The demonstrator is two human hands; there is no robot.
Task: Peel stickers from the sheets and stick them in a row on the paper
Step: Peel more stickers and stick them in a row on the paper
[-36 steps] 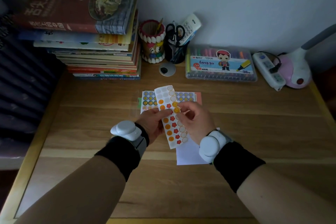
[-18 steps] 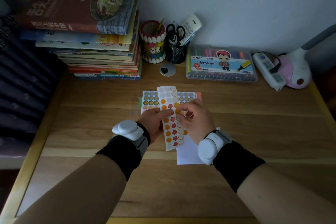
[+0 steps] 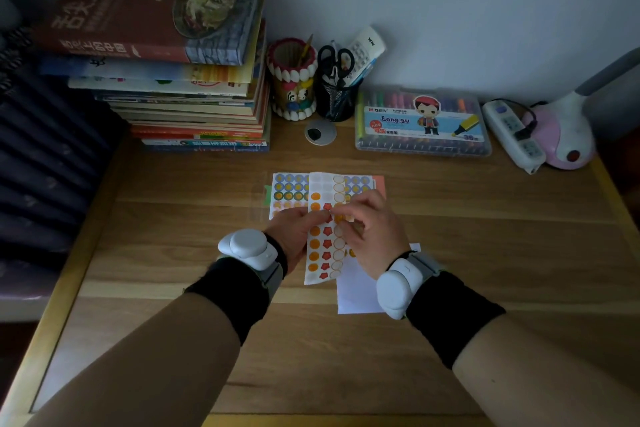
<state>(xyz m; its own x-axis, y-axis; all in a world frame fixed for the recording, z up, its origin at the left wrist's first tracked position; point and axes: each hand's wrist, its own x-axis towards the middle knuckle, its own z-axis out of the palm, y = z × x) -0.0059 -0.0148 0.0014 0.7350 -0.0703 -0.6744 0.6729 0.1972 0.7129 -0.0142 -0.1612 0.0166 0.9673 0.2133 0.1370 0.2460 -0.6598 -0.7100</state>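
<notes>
Two hands work on one sticker sheet (image 3: 320,250), which is held at a slant above the middle of the desk (image 3: 485,253). The left hand (image 3: 294,236) has its grip pressed together on that sheet's left edge, thumb on top, about halfway along. The right hand (image 3: 375,236) reaches in from the sheet's right side with curled fingers. Its thumb and forefinger pinch one yellow sticker (image 3: 338,218) in the right-hand column. Whether that sticker has come off the backing cannot be told. The sheet carries three columns: orange rounds on its left, red stars in its middle, and pale rings on its right.

One white paper (image 3: 356,291) lies flat beneath the sheet's lower right corner, partly hidden by the right wrist. Just beyond the sheet's top end lies a flat sticker sheet (image 3: 289,189) with rows of round stickers, showing on both sides of the held one. Whether it is one sheet or several cannot be told.

The wrists below the sheet bear two white devices (image 3: 247,250) and two black cuffs (image 3: 235,298), one of each per arm.

Far beyond the sheet, along the wall, stand one book stack (image 3: 173,80) to the left, then two pen pots (image 3: 292,87), the darker one holding one pair of scissors (image 3: 336,59). To the right are one marker case (image 3: 422,125), one power strip (image 3: 512,135) and one lamp (image 3: 561,135).
</notes>
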